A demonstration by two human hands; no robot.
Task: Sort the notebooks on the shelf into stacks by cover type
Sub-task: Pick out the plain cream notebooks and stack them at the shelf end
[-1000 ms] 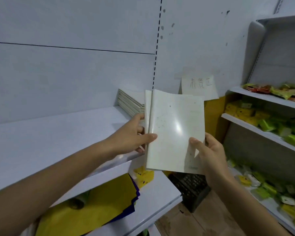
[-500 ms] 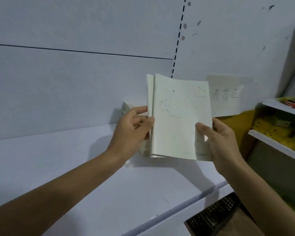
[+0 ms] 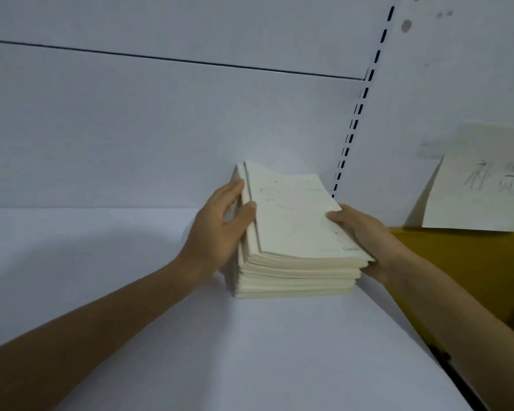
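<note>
One notebook stack (image 3: 294, 221) gripped by left hand (image 3: 217, 232), right hand (image 3: 365, 235), white shelf (image 3: 250, 351), slotted wall (image 3: 131, 129)

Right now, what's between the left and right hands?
The stack of notebooks, sitting on the shelf. The left hand grips its left edge, the right hand its right edge, thumbs on top. Seen in the head view.

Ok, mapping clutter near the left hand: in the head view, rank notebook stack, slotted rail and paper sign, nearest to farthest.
1. Notebook stack: gripped by the left hand.
2. Slotted rail: on the wall behind the stack.
3. Paper sign: far right on the wall.
</note>
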